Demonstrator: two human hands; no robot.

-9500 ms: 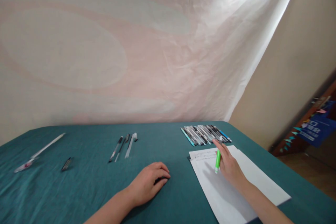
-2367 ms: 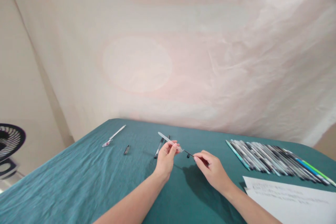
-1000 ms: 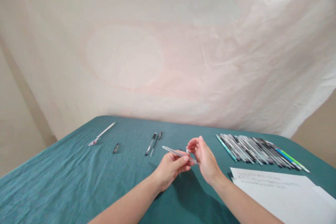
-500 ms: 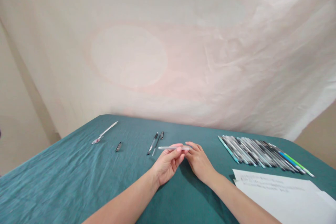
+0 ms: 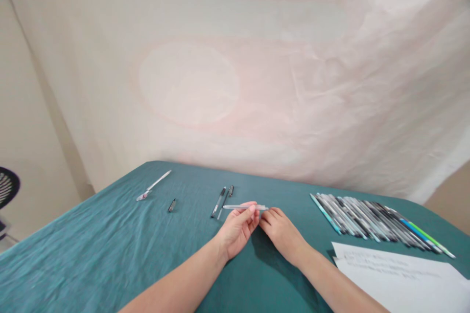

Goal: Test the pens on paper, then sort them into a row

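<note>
A clear, whitish pen barrel (image 5: pixel 238 207) is pinched between the thumb and fingers of my left hand (image 5: pixel 240 232). It lies roughly level, with its left end sticking out past the thumb. Close to the barrel's right end is my right hand (image 5: pixel 282 234), its fingers curled downward. Whatever those fingers grip, if anything, is hidden. Just beyond my left hand, a capped-looking black and clear pen (image 5: pixel 218 202) rests on the cloth beside a thin refill (image 5: pixel 223 205). A small dark pen cap (image 5: pixel 231 191) lies by their far ends.
Green cloth (image 5: pixel 110 254) covers the table. Another dark cap (image 5: pixel 172 205) lies left of centre, and a white stick-like pen (image 5: pixel 158 181) with a clear wrapper lies farther left. Several pens (image 5: pixel 378 220) form a row at right, behind white sheets (image 5: pixel 404 279) with writing.
The right fingers have curled in and sit slightly lower, just off the barrel's right end. My left hand keeps its pinch. The whole view has swung a little to the left.
</note>
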